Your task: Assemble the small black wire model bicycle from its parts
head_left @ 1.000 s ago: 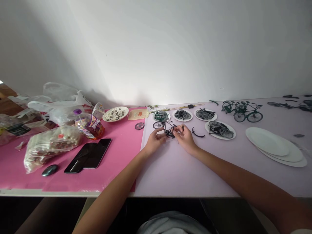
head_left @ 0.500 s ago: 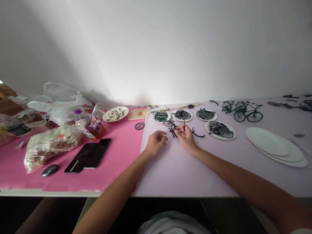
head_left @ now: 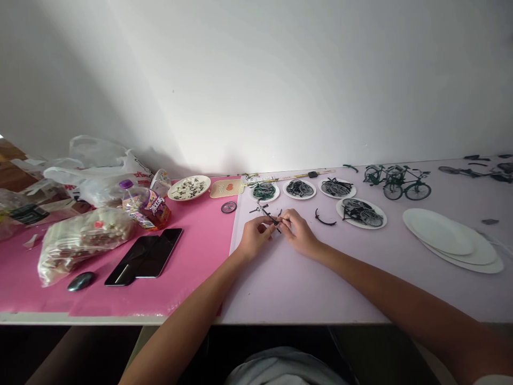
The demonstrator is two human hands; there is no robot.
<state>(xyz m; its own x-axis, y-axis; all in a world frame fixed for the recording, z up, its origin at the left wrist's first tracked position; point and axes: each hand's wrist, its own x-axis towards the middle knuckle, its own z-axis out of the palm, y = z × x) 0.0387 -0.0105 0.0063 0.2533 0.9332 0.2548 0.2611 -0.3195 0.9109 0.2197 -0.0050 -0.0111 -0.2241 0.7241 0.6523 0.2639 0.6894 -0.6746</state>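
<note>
Between my two hands is a small black model bicycle [head_left: 262, 207], partly built and tilted, its upper end poking out to the left. My left hand [head_left: 256, 235] is closed around its near side. Thumb and fingers of my right hand [head_left: 298, 232] pinch it from the right, close to my left fingertips. What exactly the right fingers grip is partly hidden. A loose black wheel [head_left: 228, 207] lies on the pink mat to the left. To the right, a curved black strip [head_left: 325, 218] rests on the pale mat.
Plates of model parts [head_left: 299, 189] line the back, with another plate [head_left: 362, 214] nearer. Finished green model bicycles [head_left: 406, 184] stand right of them, behind stacked white plates [head_left: 452, 240]. On the left are phones [head_left: 144, 256], a mouse-like dark object [head_left: 81, 281], a drink bottle [head_left: 146, 206] and bags [head_left: 88, 235].
My left hand has closed in and taken hold of the model bicycle, which has turned. My right hand has shifted slightly left and down, meeting the left.
</note>
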